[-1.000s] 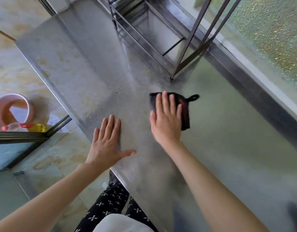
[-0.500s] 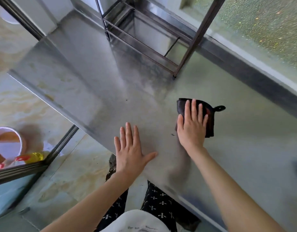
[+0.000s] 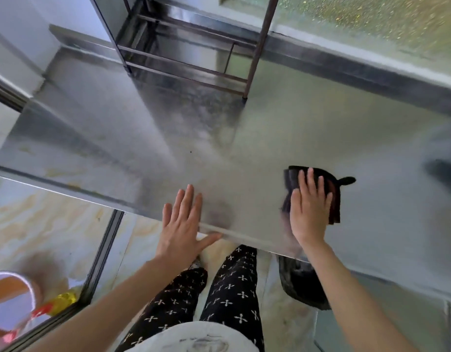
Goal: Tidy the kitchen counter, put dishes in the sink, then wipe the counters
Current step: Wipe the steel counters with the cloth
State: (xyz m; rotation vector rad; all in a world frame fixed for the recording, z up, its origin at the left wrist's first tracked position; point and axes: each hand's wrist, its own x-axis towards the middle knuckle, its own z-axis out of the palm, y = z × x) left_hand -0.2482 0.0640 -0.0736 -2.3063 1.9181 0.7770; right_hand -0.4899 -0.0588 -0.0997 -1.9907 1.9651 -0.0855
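Note:
A stainless steel counter (image 3: 117, 148) fills the middle of the head view. My right hand (image 3: 309, 212) lies flat on a dark folded cloth (image 3: 333, 189) with a small hanging loop, pressing it onto the counter near the front edge. The palm covers most of the cloth. My left hand (image 3: 181, 224) rests flat on the front edge of the counter with fingers spread and nothing in it, about a hand's width left of the cloth.
A metal rack frame (image 3: 188, 67) stands on the counter at the back, by a frosted window (image 3: 371, 21). A pink basin (image 3: 10, 303) and a yellow bottle (image 3: 63, 301) sit on the floor at lower left. A dark object (image 3: 303, 283) lies under the counter edge.
My right hand has slid the cloth to the right and toward the front edge of the counter. My left hand has shifted along the edge with it, and my view has turned the same way.

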